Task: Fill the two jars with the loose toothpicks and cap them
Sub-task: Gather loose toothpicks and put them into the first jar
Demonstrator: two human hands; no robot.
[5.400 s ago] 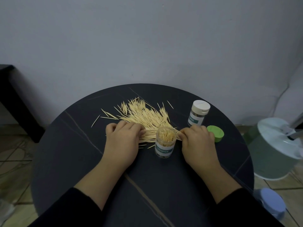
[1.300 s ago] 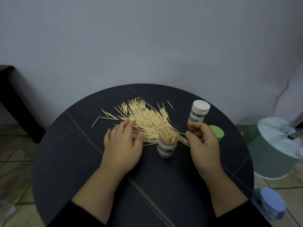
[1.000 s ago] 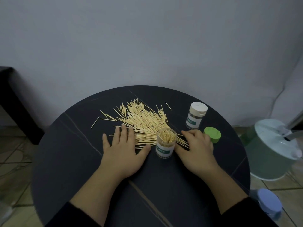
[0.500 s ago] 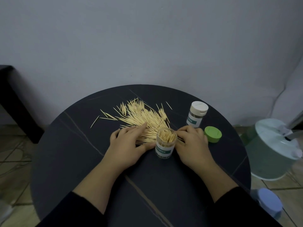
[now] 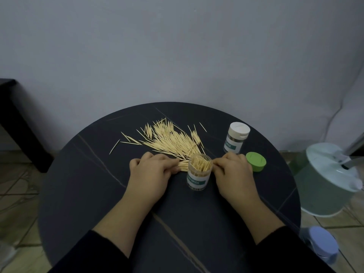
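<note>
Through the head camera I saw the loose toothpicks lying as a wide fan on the far half of the dark round tabletop, with a few single ones strayed to the left. The open jar stood upright at the near edge of that fan, well filled with sticks standing on end. I judged it was put there so that each bundle had only a short way to go.

The left hand lay on the near edge of the pile, its fingers curled over a small bundle whose ends came out toward the jar. The right hand was on the other side of the jar, fingers bent, fingertips close to the rim. The jar hid whether it pinched the far ends of the bundle or only steadied the jar, so I could not tell. It seemed to me that both hands were squaring the sticks parallel, because only aligned ones would slide in among those packed.

The capped jar, with its white lid, stood apart at the far right, and I took it as finished. The green cap lay just beside the right hand, in easy reach for closing. Much of the pile was not yet gathered.
</note>
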